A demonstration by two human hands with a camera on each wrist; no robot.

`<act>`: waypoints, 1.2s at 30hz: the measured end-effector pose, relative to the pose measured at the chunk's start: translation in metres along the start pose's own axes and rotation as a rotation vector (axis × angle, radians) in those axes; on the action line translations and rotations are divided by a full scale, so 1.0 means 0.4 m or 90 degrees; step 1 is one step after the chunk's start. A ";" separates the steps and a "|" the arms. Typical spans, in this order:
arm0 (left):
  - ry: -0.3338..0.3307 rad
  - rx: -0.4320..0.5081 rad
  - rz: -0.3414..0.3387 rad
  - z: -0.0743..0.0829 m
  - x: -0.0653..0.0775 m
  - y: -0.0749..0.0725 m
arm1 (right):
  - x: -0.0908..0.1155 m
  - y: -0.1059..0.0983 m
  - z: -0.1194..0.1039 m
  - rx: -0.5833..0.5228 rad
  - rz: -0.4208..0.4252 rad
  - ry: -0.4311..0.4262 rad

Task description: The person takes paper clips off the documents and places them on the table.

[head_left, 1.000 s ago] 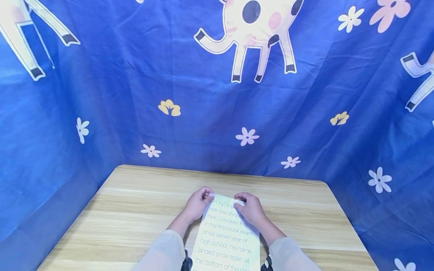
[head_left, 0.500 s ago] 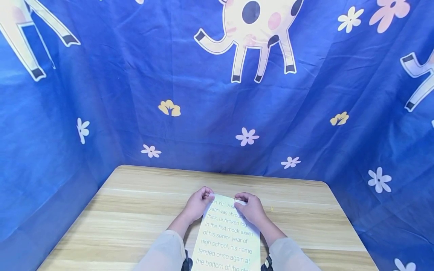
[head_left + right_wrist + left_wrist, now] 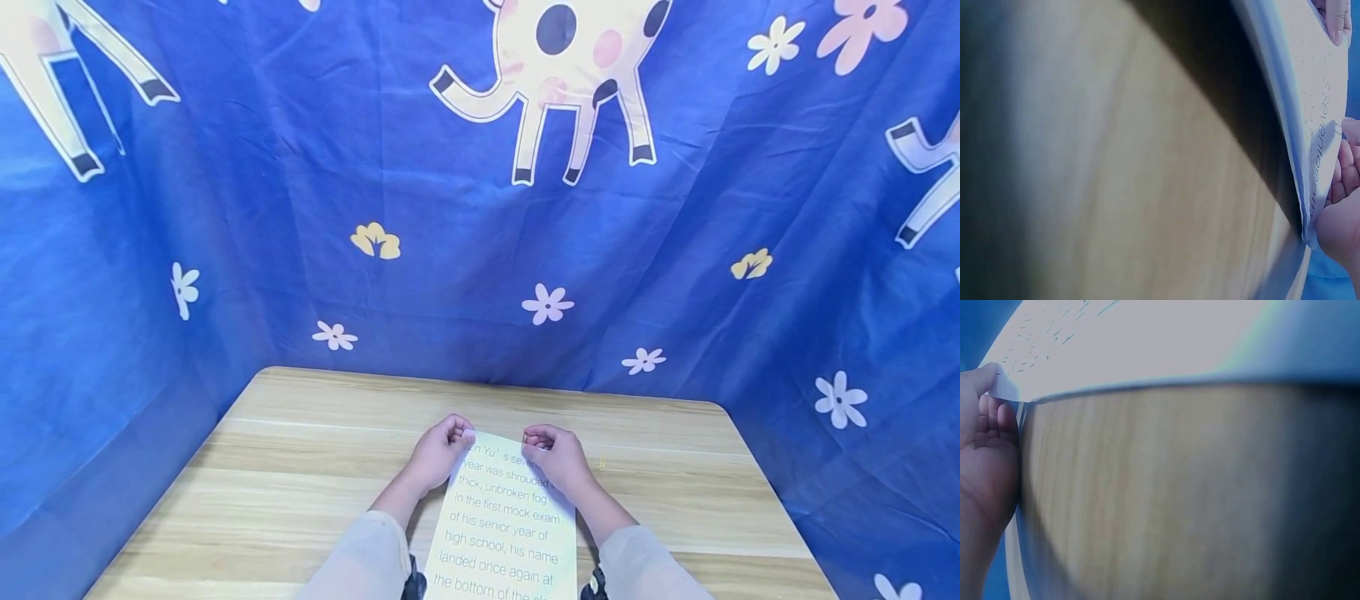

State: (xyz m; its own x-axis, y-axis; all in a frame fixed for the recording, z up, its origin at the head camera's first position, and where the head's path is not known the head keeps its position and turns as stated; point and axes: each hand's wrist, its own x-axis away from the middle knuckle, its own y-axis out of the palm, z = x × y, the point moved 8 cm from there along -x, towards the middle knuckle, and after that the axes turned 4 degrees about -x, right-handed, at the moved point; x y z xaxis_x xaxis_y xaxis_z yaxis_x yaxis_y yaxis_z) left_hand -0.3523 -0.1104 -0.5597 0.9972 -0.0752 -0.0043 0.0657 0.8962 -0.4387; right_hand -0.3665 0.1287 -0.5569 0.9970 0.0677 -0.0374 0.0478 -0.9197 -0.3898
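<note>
Printed paper (image 3: 501,533) with large black English text lies lengthwise before me, its near end cut off by the frame. My left hand (image 3: 438,457) pinches the top left corner between thumb and fingers; the left wrist view shows the thumb on top of the paper (image 3: 1116,350). At the top edge, right of the middle, my right hand (image 3: 562,462) pinches a small thin wire paper clip (image 3: 524,442), mostly covered by the fingers. In the right wrist view, the paper's side edge (image 3: 1294,162) looks layered and stands off the table.
A small yellow item (image 3: 602,463), perhaps a paper clip, lies on the wood-grain table (image 3: 300,467) right of my right hand. Blue cloth (image 3: 450,292) with cartoon animals and flowers hangs behind the table and along both sides.
My right hand has shifted slightly to the right along the paper's top edge, uncovering more of the first line. My left hand keeps its hold on the corner.
</note>
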 end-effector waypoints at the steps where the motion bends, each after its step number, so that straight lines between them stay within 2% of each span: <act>1: 0.000 0.001 -0.001 0.000 0.000 0.000 | 0.002 -0.003 -0.003 0.002 0.001 -0.002; 10: 0.001 -0.004 0.008 -0.001 0.002 -0.002 | 0.016 -0.053 -0.039 0.051 0.019 -0.063; 14: 0.000 -0.008 0.009 -0.004 0.004 -0.002 | 0.027 -0.096 -0.050 0.055 0.035 -0.082; 19: -0.006 -0.004 0.005 -0.005 0.003 0.001 | 0.043 -0.166 -0.050 0.097 0.068 -0.087; 30: -0.005 0.005 0.001 -0.002 0.004 0.001 | 0.062 -0.335 -0.006 0.182 0.106 -0.087; 36: -0.005 -0.005 0.009 -0.003 0.002 0.000 | 0.072 -0.381 0.031 0.208 0.102 -0.062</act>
State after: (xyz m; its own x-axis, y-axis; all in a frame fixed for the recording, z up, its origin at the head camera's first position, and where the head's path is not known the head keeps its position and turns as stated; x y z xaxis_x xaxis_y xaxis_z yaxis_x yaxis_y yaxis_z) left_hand -0.3517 -0.1112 -0.5609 0.9983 -0.0583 -0.0036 0.0506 0.8937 -0.4458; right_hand -0.3459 0.2755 -0.5100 0.9790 -0.0161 -0.2033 -0.1461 -0.7509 -0.6441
